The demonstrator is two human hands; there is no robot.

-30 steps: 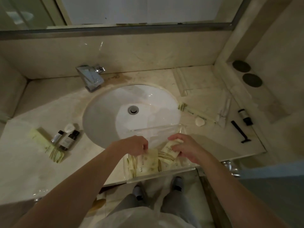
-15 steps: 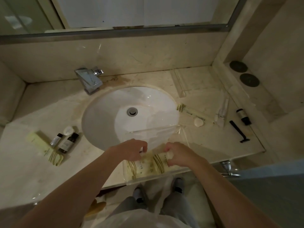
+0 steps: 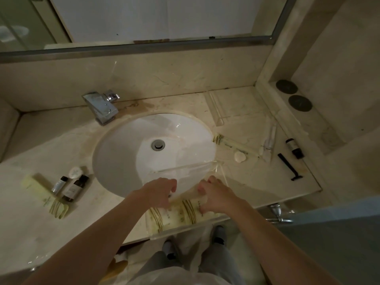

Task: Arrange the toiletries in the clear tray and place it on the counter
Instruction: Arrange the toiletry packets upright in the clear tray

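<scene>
Clear tray (image 3: 207,167) at the counter's (image 3: 41,233) front edge, overhanging the sink (image 3: 127,153), striped packets (image 3: 174,217) lined along its near wall. Left hand (image 3: 159,192) and right hand (image 3: 216,195) both pinching packets, likely squaring the row. Bottles (image 3: 75,188) left and razor (image 3: 289,166) right, well apart, not yet gathered.

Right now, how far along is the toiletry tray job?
Partly done. Several cream striped packets already lie in the clear plastic tray at the counter's front edge. Left hand and right hand are positioning another. Left: two dark bottles, black razor, long striped packet; then placing the tray.
</scene>
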